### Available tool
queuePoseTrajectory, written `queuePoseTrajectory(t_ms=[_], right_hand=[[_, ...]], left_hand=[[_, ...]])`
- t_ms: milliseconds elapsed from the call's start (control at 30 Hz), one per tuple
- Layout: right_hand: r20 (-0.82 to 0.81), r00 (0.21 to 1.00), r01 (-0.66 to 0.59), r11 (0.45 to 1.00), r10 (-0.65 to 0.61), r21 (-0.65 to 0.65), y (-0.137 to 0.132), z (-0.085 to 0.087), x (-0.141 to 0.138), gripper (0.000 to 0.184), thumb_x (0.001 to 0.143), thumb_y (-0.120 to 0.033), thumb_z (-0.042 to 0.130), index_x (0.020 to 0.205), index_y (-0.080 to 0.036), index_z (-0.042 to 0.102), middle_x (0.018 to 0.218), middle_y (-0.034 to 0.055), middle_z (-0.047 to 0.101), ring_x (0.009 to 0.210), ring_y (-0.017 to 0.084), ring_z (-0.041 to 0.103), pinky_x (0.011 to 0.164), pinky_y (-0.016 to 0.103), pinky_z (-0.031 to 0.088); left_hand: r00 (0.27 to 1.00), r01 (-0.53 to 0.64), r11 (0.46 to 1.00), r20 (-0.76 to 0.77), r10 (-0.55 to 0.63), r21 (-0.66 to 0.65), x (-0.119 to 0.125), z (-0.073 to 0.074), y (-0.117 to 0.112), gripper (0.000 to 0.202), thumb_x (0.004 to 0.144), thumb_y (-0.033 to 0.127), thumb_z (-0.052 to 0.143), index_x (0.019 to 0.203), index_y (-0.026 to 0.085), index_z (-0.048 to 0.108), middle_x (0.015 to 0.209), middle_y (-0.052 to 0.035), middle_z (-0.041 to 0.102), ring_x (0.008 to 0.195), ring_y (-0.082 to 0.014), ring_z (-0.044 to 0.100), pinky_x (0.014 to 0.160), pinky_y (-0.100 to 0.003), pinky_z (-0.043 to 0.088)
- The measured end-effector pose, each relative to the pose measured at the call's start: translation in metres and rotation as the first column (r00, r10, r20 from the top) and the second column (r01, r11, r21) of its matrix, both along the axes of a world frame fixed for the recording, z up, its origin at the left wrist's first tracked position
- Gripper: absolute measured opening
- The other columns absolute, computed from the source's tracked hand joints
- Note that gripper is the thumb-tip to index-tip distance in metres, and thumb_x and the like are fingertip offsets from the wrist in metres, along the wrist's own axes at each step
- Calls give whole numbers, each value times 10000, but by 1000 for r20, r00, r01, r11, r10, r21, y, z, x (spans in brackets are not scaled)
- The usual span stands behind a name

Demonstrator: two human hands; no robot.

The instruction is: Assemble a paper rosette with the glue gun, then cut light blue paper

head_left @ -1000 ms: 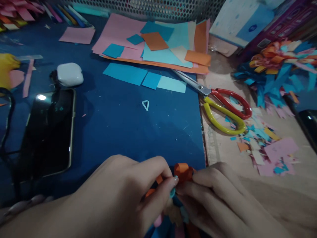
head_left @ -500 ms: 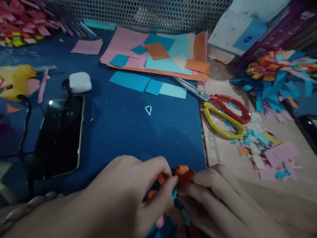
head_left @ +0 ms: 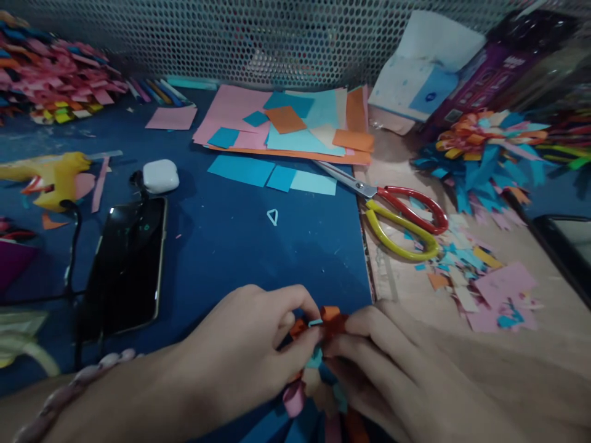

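From my remote seat, the biggest thing I see is the blue mat (head_left: 221, 252) covering most of the table (head_left: 406, 295), with a perforated metal screen (head_left: 231, 37) standing along the far edge. Both hands fill the near edge. The left hand (head_left: 231, 363) and the right hand (head_left: 397, 375) meet at the mat's near right corner, each grip pressed together on the curled paper bundle (head_left: 330, 314). This bundle is a knot of orange, teal and pink loops, pinched between the fingertips of both hands and hanging partly below them. A loose stack of pink, orange and teal sheets (head_left: 286, 123) lies at the far side of the mat. Left of the hands is a dark phone (head_left: 129, 264) with a cable plugged in; faint figures glow on its screen, but I can't read them. On the bare table to the right sits a blue and orange paper pompom (head_left: 484, 147). Behind it are a purple box (head_left: 480, 74) and a white-and-blue pack (head_left: 425, 80), and the printing on both is too blurred to make out. Scissors (head_left: 397, 215) with one red and one yellow handle lie across the mat's right edge, beside a scatter of paper scraps (head_left: 484, 283). At far left I see a yellow glue gun (head_left: 55, 175), and a white earbud case (head_left: 160, 176) just beyond the phone. A tiny paper triangle (head_left: 273, 216) sits mid-mat.
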State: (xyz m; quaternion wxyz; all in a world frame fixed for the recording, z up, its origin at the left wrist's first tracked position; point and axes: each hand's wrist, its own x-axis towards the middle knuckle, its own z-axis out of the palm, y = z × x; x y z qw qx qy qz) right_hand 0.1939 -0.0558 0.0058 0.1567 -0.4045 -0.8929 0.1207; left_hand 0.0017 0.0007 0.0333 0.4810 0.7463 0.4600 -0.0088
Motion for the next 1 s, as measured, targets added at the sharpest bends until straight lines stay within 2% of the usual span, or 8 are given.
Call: queuePoseTrajectory(t_ms=[200, 333, 500, 733, 1000], right_hand=[[1, 1000, 17, 998, -17, -66, -1, 1, 1, 236, 954, -189, 396, 887, -195, 621, 820, 22, 579, 723, 173, 485, 610, 305, 389], [-41, 999, 18, 999, -20, -40, -2, -4, 0, 247, 960, -202, 385, 872, -194, 615, 815, 24, 575, 717, 175, 474, 610, 306, 368], [-16, 1000, 22, 996, -24, -87, -1, 0, 0, 183, 933, -179, 436, 903, -194, 616, 854, 29, 584, 748, 181, 484, 633, 308, 384], [-15, 999, 35, 994, -37, -101, -1, 1, -1, 157, 915, -158, 462, 898, -187, 616, 857, 34, 580, 759, 179, 477, 633, 303, 388], [-14, 1000, 6, 998, -7, -64, 0, -2, 1, 144, 920, -170, 458, 909, -187, 600, 852, 36, 569, 748, 187, 466, 629, 309, 376]], left_hand=[[1000, -5, 1000, 23, 5, 0, -1, 3, 1, 179, 857, 203, 468, 821, 177, 641, 472, 74, 367, 451, -90, 347, 421, -156, 270], [999, -21, 999, 45, 23, -37, -1, 2, 1, 187, 868, 211, 470, 806, 172, 642, 472, 75, 384, 460, -89, 387, 423, -150, 281], [999, -33, 998, 37, 35, -56, 1, 2, 1, 173, 855, 206, 484, 805, 174, 647, 479, 76, 380, 474, -93, 396, 440, -154, 299], [1000, -24, 999, -3, 24, -35, 1, 5, 0, 175, 864, 245, 489, 884, 168, 645, 455, 93, 329, 430, -88, 341, 429, -177, 255], [998, -51, 998, 43, 49, 43, -3, -9, -2, 152, 850, 288, 522, 792, 197, 629, 426, 97, 282, 411, -83, 283, 421, -177, 229]])
